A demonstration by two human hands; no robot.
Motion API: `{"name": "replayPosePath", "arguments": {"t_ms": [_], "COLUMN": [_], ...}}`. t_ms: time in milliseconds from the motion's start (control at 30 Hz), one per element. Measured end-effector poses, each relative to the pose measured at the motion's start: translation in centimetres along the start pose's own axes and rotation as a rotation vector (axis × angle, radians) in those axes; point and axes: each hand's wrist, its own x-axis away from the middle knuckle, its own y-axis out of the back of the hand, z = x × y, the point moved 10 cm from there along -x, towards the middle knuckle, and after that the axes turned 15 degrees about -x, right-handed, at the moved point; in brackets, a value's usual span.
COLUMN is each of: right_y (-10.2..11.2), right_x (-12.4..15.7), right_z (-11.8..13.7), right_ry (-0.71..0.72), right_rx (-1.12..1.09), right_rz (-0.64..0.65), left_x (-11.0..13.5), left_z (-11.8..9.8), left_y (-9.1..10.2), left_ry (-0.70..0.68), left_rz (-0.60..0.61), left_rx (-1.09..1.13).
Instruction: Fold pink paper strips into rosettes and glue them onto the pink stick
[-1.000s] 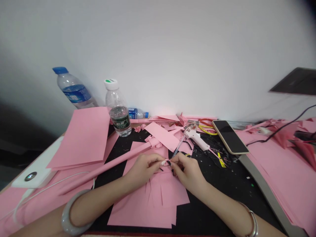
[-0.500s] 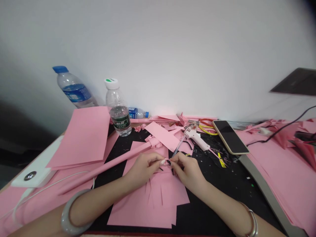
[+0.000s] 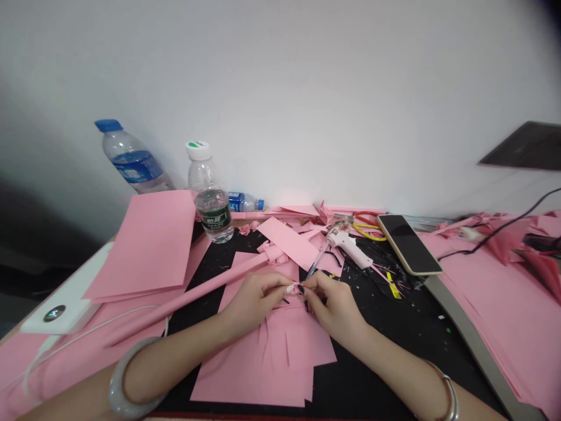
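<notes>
Almost no shift since earlier: both hands [image 3: 258,299] [image 3: 336,305] fingertip-tight on crumpled pink paper [image 3: 295,287].

Soft light greys the wall [image 3: 315,105], darkening leftward.

A desk set against a plain pale wall, under soft, even light.
The smooth grey-white wall [image 3: 333,99] fills the upper half of the view, brightest around its middle and dimming toward the left; on its right side sits a flat dark-grey panel [image 3: 523,146], its purpose too unclear to tell. Below, a light wood-toned desk [image 3: 10,334] meets the wall, largely covered by a black desk mat [image 3: 394,345] with a thin reddish front edge. Beyond the desk's left side, a shadowy area [image 3: 30,245] is too dark to make out.
</notes>
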Motion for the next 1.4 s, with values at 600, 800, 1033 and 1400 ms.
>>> {"name": "replayPosePath", "arguments": {"t_ms": [600,800,1033,1400], "right_y": [0.01,0.11,0.17,0.1], "right_x": [-0.07,-0.16,0.11,0.01], "right_z": [-0.08,-0.2,-0.44,-0.19], "right_ry": [0.001,-0.008,-0.016,0.0], "right_rx": [0.008,0.0,-0.003,0.006], "right_rz": [0.002,-0.009,-0.013,-0.01], "left_x": [0.01,0.02,0.09,0.02], "left_z": [0.31,0.47,0.41,0.04], "left_y": [-0.12,-0.2,-0.33,-0.29], "left_ry": [0.041,0.054,0.041,0.02], "left_rz": [0.011,0.013,0.024,0.033], "left_rx": [0.033,0.061,0.065,0.014]}}
